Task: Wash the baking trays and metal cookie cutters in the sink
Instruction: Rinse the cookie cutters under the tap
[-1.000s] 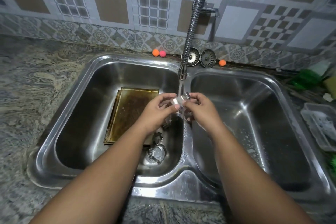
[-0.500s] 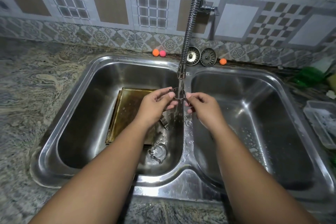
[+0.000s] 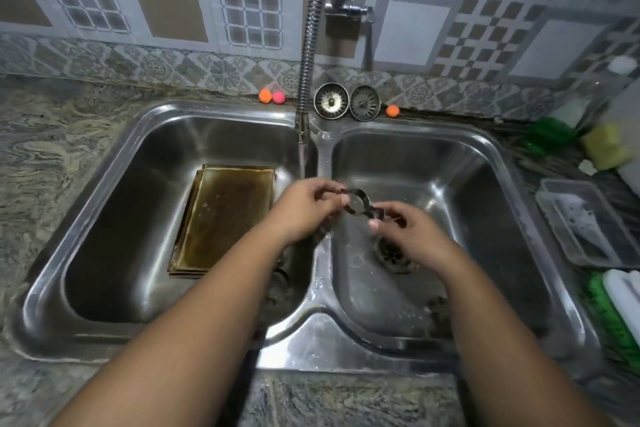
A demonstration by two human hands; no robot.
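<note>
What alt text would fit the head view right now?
Both hands, left hand and right hand, hold a metal cookie cutter over the right basin of a double steel sink. Stacked brown baking trays lie in the left basin, and water runs from the faucet.

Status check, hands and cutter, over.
Both hands, left and right, grip one cookie cutter over right basin. Trays wait in left basin. Nothing obstructing.

Sink (image 3: 221,340): silver stainless steel, two bowls.
Baking trays (image 3: 225,218): brown-gold, stained darker at centre.
Cookie cutter (image 3: 358,206): dark grey metal.
Countertop (image 3: 45,149): grey-beige swirled marbling.
Wall tiles (image 3: 166,7): grey-white with tan squares, grid and checker motifs; floral border below.
Small balls (image 3: 272,97): orange, pink.
Brush (image 3: 609,315): green bristles.
Sponge (image 3: 604,146): yellow.
</note>
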